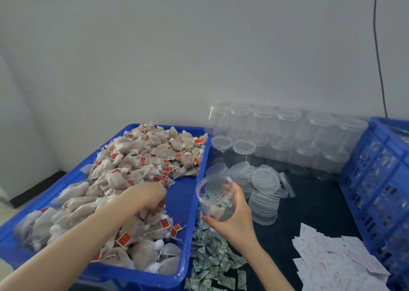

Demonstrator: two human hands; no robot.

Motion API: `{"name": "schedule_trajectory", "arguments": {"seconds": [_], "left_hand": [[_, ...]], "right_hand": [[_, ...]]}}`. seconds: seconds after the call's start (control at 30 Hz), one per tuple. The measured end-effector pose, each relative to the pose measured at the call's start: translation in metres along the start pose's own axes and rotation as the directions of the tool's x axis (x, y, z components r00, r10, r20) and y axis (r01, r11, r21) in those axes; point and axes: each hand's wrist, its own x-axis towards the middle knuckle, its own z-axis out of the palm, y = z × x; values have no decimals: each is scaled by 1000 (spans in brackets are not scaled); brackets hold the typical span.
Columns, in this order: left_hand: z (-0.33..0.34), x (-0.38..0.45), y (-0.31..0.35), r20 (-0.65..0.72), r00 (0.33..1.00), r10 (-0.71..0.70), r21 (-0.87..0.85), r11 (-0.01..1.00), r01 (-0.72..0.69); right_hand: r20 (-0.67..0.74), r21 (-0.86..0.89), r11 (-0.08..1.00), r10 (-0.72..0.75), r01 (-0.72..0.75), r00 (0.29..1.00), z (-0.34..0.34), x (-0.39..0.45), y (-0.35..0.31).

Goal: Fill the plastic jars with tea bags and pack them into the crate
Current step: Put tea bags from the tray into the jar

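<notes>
Over the blue bin point(183, 202), left hand point(148, 196) curls into the tea bags point(132, 158), right hand point(234, 220) grips the open jar point(215, 197), so tilt its mouth closer.

Two hands: left point(150, 194), right point(234, 215). One blue bin point(183, 202) at 8 o'clock, tea bags point(137, 158) too many to count. One open jar point(215, 196) held. Capped jars point(287, 133) at 1 o'clock, roughly a dozen; exact number unclear. One crate point(376, 180) at 3 o'clock.

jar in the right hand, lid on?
No, the jar held by the right hand has an open mouth with no lid; loose lids lie stacked on the table beside it.
</notes>
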Motion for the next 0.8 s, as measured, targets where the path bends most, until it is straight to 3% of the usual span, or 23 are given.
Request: {"name": "schedule_trajectory", "arguments": {"seconds": [0.2,0.43,0.63,0.8], "left_hand": [[-9,-2,-6,-108,988,107,-137,983,-122],[-32,-13,-6,-408,904,126,-279,926,-255],[-54,-24,-2,-661,750,15,-374,861,-346],[-80,-47,9,-791,610,-48,-413,778,-473]], "right_hand": [[7,0,1000,0,0,1000,-1,1,1],[15,11,1000,27,-27,1000,-5,1,4],[25,21,999,30,-30,999,-6,2,4],[22,32,999,20,-21,1000,-5,2,6]]}}
